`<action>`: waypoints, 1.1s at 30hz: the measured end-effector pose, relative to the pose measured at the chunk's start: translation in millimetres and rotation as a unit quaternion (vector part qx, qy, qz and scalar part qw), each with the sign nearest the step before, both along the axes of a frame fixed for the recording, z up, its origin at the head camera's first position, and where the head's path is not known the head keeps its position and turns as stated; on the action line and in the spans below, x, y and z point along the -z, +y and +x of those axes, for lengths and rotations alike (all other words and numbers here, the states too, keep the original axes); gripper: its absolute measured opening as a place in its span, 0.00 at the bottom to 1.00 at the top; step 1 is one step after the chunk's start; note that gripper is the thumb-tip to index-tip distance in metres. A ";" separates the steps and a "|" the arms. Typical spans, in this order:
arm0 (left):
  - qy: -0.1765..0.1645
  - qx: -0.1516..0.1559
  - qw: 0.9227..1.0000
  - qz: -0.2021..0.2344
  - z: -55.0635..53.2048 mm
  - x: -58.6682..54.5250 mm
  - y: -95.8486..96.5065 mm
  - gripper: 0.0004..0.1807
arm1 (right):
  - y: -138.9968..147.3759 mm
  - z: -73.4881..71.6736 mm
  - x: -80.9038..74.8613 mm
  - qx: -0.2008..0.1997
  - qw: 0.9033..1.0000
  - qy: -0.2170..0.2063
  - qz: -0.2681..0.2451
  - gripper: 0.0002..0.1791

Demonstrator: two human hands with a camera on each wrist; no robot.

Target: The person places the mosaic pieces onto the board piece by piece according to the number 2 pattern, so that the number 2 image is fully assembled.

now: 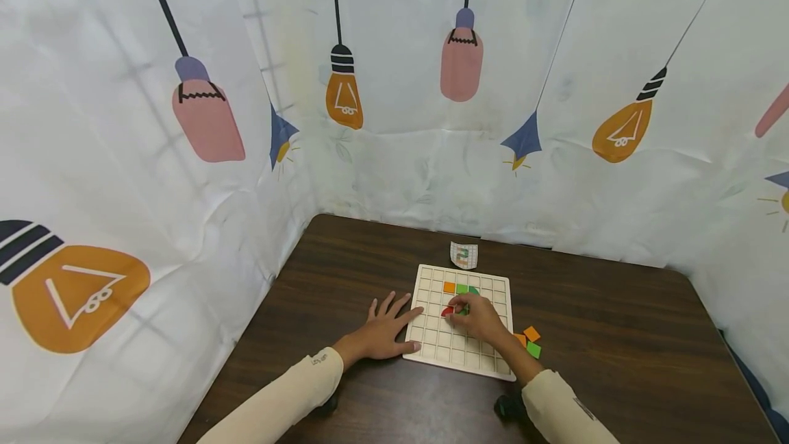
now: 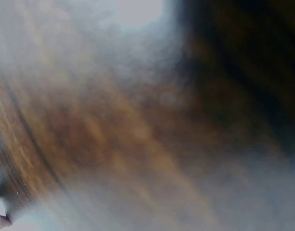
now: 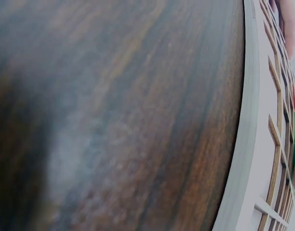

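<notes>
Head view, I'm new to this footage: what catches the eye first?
A pale grid board lies mid-table with orange, green and red tiles in its upper squares. The right hand pinches a red piece over the board, while the left hand lies flat at its left edge. Behind hangs a white curtain printed with lightbulbs.

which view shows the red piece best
The head view: the red piece lies on the grid board, at the right hand's fingertips, while the left hand rests flat at the board's left edge. The right wrist view shows only a thin red sliver at its right edge. The left wrist view is blurred.
</notes>
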State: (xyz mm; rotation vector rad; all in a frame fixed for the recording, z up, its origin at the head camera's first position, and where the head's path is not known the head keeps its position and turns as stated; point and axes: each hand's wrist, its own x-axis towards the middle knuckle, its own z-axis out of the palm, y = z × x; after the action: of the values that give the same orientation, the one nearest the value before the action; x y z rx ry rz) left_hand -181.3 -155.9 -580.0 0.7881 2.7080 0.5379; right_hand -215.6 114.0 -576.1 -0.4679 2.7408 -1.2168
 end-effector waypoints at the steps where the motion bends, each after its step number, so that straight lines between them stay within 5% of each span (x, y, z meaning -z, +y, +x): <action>1: 0.000 0.000 1.000 0.000 -0.1 0.0 0.1 0.42 | 1.2 0.2 -0.1 -0.004 1.000 0.000 -0.002 0.09; 10: -0.004 0.005 1.000 0.003 1.9 0.4 1.2 0.42 | 30.5 10.1 0.5 -0.037 0.999 -0.004 -0.035 0.09; 27: 0.001 0.002 1.000 0.010 1.8 -3.6 1.4 0.42 | 112.0 36.7 -20.2 0.000 1.000 -0.013 -0.019 0.12; 33: -0.001 0.001 1.000 0.007 3.1 -3.9 -0.3 0.42 | 136.0 45.9 -18.7 -0.030 0.999 0.002 -0.035 0.13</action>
State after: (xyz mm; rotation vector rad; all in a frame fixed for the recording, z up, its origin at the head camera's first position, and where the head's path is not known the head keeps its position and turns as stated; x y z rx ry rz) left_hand -178.1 -156.2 -576.1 0.7932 2.7044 0.5572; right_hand -169.7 250.0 -557.4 -0.5558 2.6728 -1.3020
